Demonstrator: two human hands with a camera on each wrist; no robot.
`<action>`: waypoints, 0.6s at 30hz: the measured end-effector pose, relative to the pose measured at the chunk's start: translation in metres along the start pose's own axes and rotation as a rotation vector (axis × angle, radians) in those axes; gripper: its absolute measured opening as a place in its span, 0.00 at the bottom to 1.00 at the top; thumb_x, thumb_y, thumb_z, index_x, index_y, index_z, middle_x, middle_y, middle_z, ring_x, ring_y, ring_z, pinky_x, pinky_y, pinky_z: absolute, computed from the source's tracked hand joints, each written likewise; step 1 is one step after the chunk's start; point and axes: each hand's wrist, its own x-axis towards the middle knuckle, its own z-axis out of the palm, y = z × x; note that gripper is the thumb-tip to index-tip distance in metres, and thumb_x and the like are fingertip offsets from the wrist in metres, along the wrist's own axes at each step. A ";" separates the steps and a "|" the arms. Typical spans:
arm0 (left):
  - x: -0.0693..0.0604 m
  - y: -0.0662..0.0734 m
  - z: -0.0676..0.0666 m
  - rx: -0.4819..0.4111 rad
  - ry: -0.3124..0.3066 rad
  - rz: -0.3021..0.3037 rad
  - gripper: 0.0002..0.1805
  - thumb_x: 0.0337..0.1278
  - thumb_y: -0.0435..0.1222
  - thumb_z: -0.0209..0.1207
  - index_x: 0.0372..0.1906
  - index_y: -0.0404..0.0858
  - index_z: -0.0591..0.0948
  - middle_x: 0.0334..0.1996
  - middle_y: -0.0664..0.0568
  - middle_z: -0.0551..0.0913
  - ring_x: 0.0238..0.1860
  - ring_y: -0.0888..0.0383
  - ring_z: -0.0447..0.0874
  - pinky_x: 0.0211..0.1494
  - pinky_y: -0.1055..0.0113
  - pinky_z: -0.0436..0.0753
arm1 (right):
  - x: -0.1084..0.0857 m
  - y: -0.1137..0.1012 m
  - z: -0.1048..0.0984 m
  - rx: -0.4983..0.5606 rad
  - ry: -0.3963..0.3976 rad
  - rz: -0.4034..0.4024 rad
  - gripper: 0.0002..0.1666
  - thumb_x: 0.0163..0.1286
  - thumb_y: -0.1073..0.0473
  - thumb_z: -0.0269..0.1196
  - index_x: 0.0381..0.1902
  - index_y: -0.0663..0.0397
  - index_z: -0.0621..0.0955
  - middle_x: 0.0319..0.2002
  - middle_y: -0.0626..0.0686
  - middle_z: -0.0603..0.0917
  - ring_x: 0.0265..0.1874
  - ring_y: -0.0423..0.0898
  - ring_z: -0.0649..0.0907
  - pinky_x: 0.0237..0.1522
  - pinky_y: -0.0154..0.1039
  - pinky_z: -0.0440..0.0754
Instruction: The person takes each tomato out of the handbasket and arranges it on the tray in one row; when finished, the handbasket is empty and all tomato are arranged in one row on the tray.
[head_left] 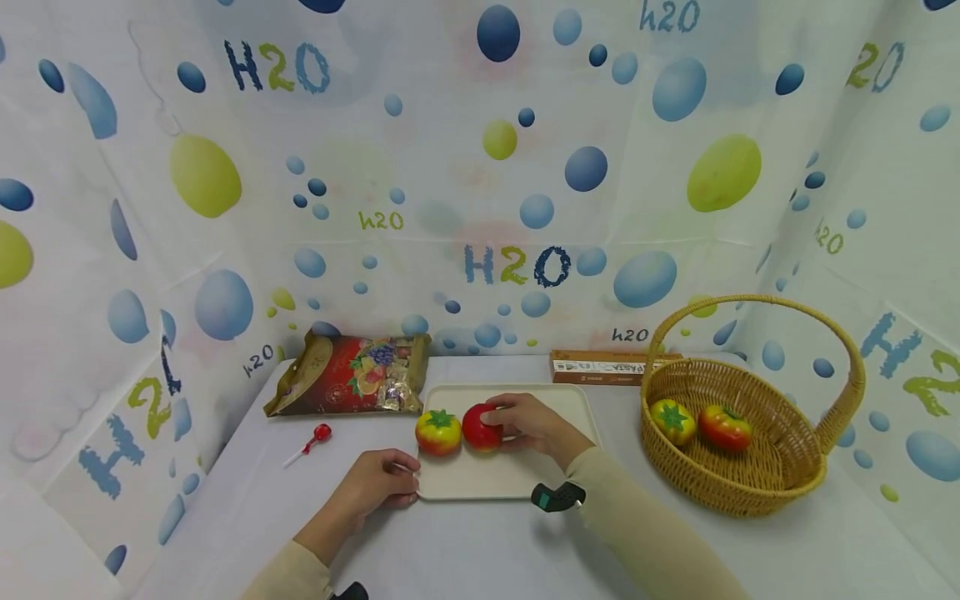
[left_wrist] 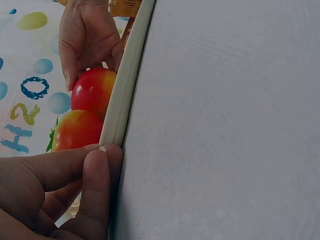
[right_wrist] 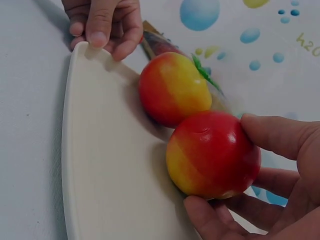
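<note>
A cream tray [head_left: 480, 486] lies on the table. My left hand [head_left: 378, 483] pinches its near left corner between thumb and fingers, seen closely in the left wrist view. On the tray's left part sits a red-and-yellow toy tomato [head_left: 438, 433] with a green leafy top. Right beside it is a round red toy fruit [right_wrist: 215, 155] with a yellow patch, its kind not plain. My right hand [head_left: 525, 423] holds this fruit, with the thumb on one side and fingers on the other. Whether the fruit bears on the tray is hard to tell.
A wicker basket [head_left: 735, 496] with a tall handle stands right, holding a yellow toy tomato [head_left: 672, 421] and a red one [head_left: 724, 428]. Behind the tray lie a red-and-gold bag [head_left: 348, 375] and a brown pasta box [head_left: 600, 367]. A red lollipop [head_left: 322, 432] lies left.
</note>
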 end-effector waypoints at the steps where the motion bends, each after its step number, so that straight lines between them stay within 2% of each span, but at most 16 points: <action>1: 0.000 0.000 0.000 0.000 -0.003 0.004 0.13 0.56 0.25 0.67 0.47 0.30 0.83 0.35 0.45 0.82 0.30 0.58 0.84 0.36 0.65 0.89 | 0.000 0.000 0.000 -0.007 -0.002 -0.002 0.32 0.66 0.55 0.71 0.66 0.56 0.76 0.58 0.60 0.81 0.51 0.58 0.81 0.48 0.49 0.89; 18: 0.000 0.000 0.000 0.004 0.012 -0.007 0.12 0.56 0.25 0.68 0.46 0.31 0.84 0.35 0.45 0.81 0.29 0.58 0.84 0.37 0.64 0.90 | -0.003 -0.003 0.000 -0.060 0.044 0.007 0.33 0.66 0.53 0.71 0.67 0.52 0.77 0.58 0.58 0.80 0.50 0.56 0.80 0.46 0.47 0.89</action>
